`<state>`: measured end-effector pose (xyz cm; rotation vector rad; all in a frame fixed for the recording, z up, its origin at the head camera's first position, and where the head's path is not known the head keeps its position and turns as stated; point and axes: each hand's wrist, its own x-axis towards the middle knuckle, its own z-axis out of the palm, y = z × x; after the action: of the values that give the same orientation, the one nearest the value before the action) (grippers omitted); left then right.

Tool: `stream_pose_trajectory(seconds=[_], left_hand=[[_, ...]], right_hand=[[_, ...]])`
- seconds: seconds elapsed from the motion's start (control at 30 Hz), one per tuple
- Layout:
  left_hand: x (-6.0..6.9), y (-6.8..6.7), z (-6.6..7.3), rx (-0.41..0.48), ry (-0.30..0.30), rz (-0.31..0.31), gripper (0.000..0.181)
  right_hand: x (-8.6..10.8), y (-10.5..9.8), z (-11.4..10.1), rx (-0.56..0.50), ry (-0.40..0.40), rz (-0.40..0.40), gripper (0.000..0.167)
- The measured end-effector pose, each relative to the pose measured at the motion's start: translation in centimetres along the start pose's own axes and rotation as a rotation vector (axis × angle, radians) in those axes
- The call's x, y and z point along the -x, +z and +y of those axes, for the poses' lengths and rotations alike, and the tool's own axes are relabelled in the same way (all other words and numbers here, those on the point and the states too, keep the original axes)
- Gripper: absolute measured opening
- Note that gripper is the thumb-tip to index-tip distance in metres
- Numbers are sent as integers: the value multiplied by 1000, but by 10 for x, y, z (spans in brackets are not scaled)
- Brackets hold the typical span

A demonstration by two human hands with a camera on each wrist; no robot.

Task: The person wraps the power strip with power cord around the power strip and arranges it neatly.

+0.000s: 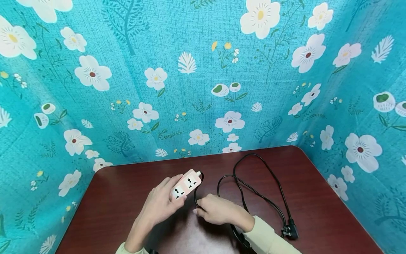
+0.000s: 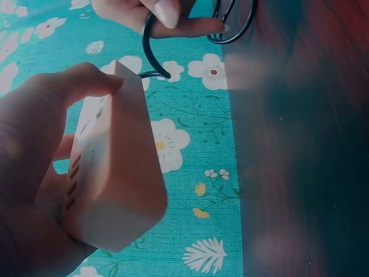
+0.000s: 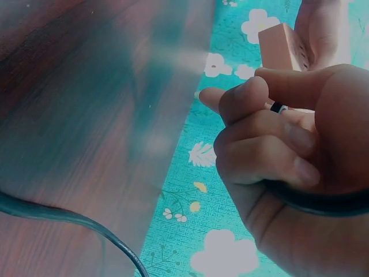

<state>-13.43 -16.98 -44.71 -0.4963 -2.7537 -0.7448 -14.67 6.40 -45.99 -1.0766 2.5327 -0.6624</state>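
Note:
A small white and pink power strip [image 1: 183, 187] with two sockets on its upper face is gripped in my left hand [image 1: 158, 203], raised and tilted. The left thumb lies along one edge of the strip [image 2: 130, 156] in the left wrist view. From its far end a black cord [image 1: 195, 192] bends down to my right hand [image 1: 219, 210], which holds it just right of the strip. In the right wrist view the right hand [image 3: 271, 133] has its fingers curled, and the cord [image 3: 323, 203] passes out below them.
More of the cord [image 1: 279, 183] lies in wide loops on the dark red-brown table [image 1: 104, 197], to the right. A black plug [image 1: 290, 231] rests near the right forearm. Teal flowered cloth [image 1: 190, 106] stands behind the table and at its sides.

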Motion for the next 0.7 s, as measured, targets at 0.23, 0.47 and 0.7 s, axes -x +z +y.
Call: stream_pose_trajectory(seconds=[0.23, 0.47, 0.7], left_hand=[[2, 4, -1, -82, -3, 10, 67], [3, 8, -2, -174, 6, -4, 68], [4, 12, 0, -249, 27, 11, 64]], right_hand=[[2, 0, -7, 45, 9, 1, 36], [4, -3, -12, 51, 14, -7, 36], [6, -6, -13, 50, 8, -21, 38]])
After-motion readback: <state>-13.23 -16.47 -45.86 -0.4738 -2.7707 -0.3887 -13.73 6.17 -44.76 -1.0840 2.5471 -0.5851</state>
